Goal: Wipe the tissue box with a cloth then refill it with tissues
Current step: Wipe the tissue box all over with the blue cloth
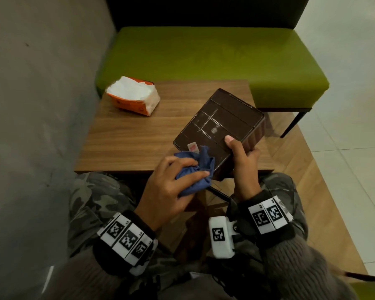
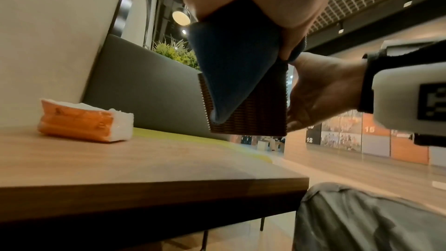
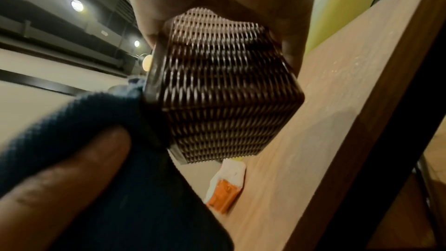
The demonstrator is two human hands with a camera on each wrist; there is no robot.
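Note:
A dark brown woven tissue box [image 1: 221,128] is held tilted above the near right part of the wooden table [image 1: 128,137], its flat underside facing me. My right hand [image 1: 243,156] grips its near right corner, thumb on the underside. My left hand [image 1: 171,182] holds a bunched blue cloth [image 1: 195,169] against the box's near edge. In the left wrist view the cloth [image 2: 231,64] hangs over the box's woven side [image 2: 263,117]. The right wrist view shows the woven side [image 3: 217,87] and the cloth [image 3: 96,114]. An orange pack of white tissues [image 1: 134,96] lies at the table's far left.
A green bench seat [image 1: 214,59] with a dark backrest stands beyond the table. A grey wall [image 1: 30,105] runs along the left. Pale floor tiles [image 1: 355,105] lie to the right. My camouflage-trousered legs [image 1: 100,198] are under the near edge.

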